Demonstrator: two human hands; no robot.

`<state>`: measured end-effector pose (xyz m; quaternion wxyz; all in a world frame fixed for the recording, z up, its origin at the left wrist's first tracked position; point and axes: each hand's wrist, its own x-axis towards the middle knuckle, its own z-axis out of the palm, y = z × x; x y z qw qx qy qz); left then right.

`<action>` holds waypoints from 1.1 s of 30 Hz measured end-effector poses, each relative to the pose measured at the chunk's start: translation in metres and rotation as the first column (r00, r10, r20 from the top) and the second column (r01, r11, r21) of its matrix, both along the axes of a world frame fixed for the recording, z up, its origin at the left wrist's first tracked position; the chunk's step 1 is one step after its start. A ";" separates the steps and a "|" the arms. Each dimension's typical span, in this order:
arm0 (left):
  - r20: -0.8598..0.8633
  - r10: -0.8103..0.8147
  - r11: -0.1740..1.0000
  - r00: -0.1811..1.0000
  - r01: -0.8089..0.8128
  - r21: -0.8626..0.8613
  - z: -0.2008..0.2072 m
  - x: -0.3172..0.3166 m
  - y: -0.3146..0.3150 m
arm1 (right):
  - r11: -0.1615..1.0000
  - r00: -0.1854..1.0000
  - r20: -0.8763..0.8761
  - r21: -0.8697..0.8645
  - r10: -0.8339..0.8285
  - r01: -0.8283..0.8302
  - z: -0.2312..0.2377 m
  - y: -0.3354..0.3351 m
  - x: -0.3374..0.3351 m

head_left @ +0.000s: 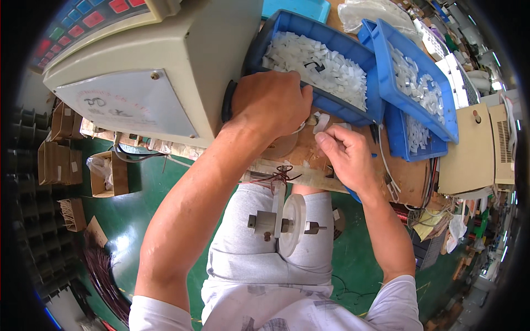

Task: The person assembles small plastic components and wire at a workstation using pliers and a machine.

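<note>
My left hand (273, 103) is closed beside the black round part (228, 101) on the side of a beige machine (205, 60). Its fingers curl away from view, so what they grip is hidden. To its right, my right hand (352, 159) is pinched, thumb against fingers, with a small white plastic piece (321, 123) at the fingertips. Both hands are over the brown bench top (313, 153). Just beyond them is a blue bin (342, 113) heaped with small white pieces (317, 60), a black bit lying on top.
More blue bins (395, 83) of white pieces stand stacked at the right, near a beige box (469, 149). Below the bench edge, a metal bracket with a pale wheel (293, 225) hangs over my lap. Dark red wires (277, 175) lie at the edge. Cartons (107, 174) stand on the green floor.
</note>
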<state>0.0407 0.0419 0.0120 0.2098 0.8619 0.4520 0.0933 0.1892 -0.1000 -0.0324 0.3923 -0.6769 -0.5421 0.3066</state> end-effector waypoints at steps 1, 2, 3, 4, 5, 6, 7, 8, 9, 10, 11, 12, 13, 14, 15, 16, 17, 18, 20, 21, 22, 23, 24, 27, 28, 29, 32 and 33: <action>-0.017 0.007 0.999 1.000 -0.007 -0.033 0.002 -0.001 0.000 | 1.000 1.000 -0.024 -0.024 0.014 -0.015 0.001 0.002 0.001; -0.018 0.007 0.999 1.000 -0.008 -0.035 0.003 -0.001 0.001 | 0.998 0.998 -0.048 -0.048 0.027 -0.030 0.001 0.003 0.002; -0.035 0.005 0.999 0.999 -0.007 -0.049 0.004 -0.002 0.001 | 0.998 0.998 -0.050 -0.050 0.028 -0.030 -0.001 0.001 0.003; -0.050 0.003 0.998 0.999 -0.006 -0.061 0.005 -0.001 0.001 | 0.992 0.999 -0.020 -0.124 0.034 -0.036 -0.003 -0.001 0.004; -0.049 0.004 0.998 0.999 -0.007 -0.062 0.006 -0.001 0.001 | 0.980 0.999 0.008 -0.197 0.042 -0.040 -0.005 -0.004 0.005; -0.052 0.000 0.998 0.999 -0.004 -0.061 0.006 0.000 0.001 | 0.980 0.999 0.009 -0.197 0.043 -0.040 -0.009 -0.007 0.008; -0.058 -0.002 0.998 0.998 -0.002 -0.061 0.005 0.001 0.001 | 0.961 1.000 -0.013 -0.275 0.028 -0.030 -0.015 -0.011 0.012; -0.059 -0.001 0.998 0.998 -0.002 -0.062 0.005 0.002 0.001 | 0.936 0.999 -0.033 -0.351 0.011 -0.022 -0.018 -0.014 0.016; -0.062 0.004 0.998 0.998 -0.007 -0.057 0.004 0.003 0.001 | 0.936 0.999 -0.034 -0.352 0.011 -0.023 -0.019 -0.016 0.018; -0.065 0.005 0.999 0.998 -0.008 -0.052 0.004 0.005 0.001 | 0.967 0.988 -0.151 -0.251 -0.005 -0.034 -0.020 -0.018 0.019; -0.067 0.001 0.999 0.998 -0.004 -0.053 0.005 0.006 0.000 | 0.989 0.964 -0.267 -0.146 -0.010 -0.031 -0.020 -0.019 0.020; -0.071 0.007 0.997 0.997 -0.012 -0.070 0.008 0.006 0.000 | 0.989 0.963 -0.269 -0.146 -0.014 -0.026 -0.017 -0.018 0.019; -0.080 0.015 0.996 0.997 -0.021 -0.086 0.007 0.005 0.000 | 1.000 0.941 -0.339 -0.022 0.009 -0.018 -0.011 -0.012 0.012; -0.083 0.011 0.996 0.996 -0.018 -0.082 0.006 0.003 0.000 | 0.995 0.915 -0.401 0.104 0.042 0.000 -0.003 -0.004 0.006; -0.071 0.019 0.997 0.997 -0.024 -0.070 0.005 0.000 0.001 | 0.994 0.914 -0.404 0.108 0.041 0.004 0.002 0.003 0.002; -0.056 0.026 0.998 0.998 -0.029 -0.059 0.003 -0.001 0.002 | 0.996 0.882 -0.465 0.084 0.076 -0.042 0.006 0.012 -0.001; -0.058 0.023 0.998 0.998 -0.026 -0.055 0.003 -0.002 0.002 | 0.994 0.844 -0.525 0.063 0.110 -0.091 0.008 0.019 -0.001; -0.061 0.028 0.998 0.998 -0.032 -0.062 0.003 -0.003 0.004 | 0.985 0.828 -0.545 -0.022 0.130 -0.169 0.009 0.026 -0.001; -0.072 0.041 0.997 0.997 -0.046 -0.066 0.002 -0.004 0.005 | 0.975 0.787 -0.593 -0.017 0.169 -0.222 0.006 0.031 0.006; -0.081 0.040 0.997 0.996 -0.044 -0.056 0.003 -0.003 0.006 | 0.963 0.744 -0.637 -0.011 0.202 -0.271 0.004 0.033 0.007; -0.092 0.036 0.998 0.995 -0.040 -0.046 0.004 -0.001 0.006 | 0.963 0.738 -0.643 -0.004 0.205 -0.270 0.002 0.031 0.008; -0.102 0.034 0.999 0.994 -0.038 -0.039 0.005 0.001 0.006 | 0.965 0.664 -0.723 0.013 0.189 -0.261 -0.001 0.029 0.009; -0.092 0.047 0.998 0.995 -0.051 -0.045 0.006 0.003 0.006 | 0.969 0.580 -0.796 0.030 0.173 -0.247 -0.002 0.027 0.012; -0.085 0.037 0.998 0.996 -0.040 -0.038 0.007 0.017 0.002 | 0.970 0.422 -0.893 0.063 0.160 -0.234 -0.003 0.024 0.022; -0.071 0.039 0.998 0.997 -0.042 -0.037 0.010 0.017 0.002 | 0.951 0.428 -0.884 0.057 0.190 -0.304 -0.008 0.028 0.026; -0.040 0.057 0.997 0.998 -0.059 -0.045 0.005 0.013 0.003 | 0.952 0.466 -0.864 0.044 0.188 -0.303 -0.009 0.031 0.020; 0.051 0.096 0.988 0.994 -0.090 -0.123 0.000 0.001 0.002 | 0.939 0.444 -0.870 0.058 0.213 -0.338 -0.018 0.035 0.012; 0.069 0.054 0.992 0.996 -0.045 -0.122 -0.003 0.010 -0.002 | 0.941 0.470 -0.858 0.045 0.208 -0.335 -0.017 0.030 0.016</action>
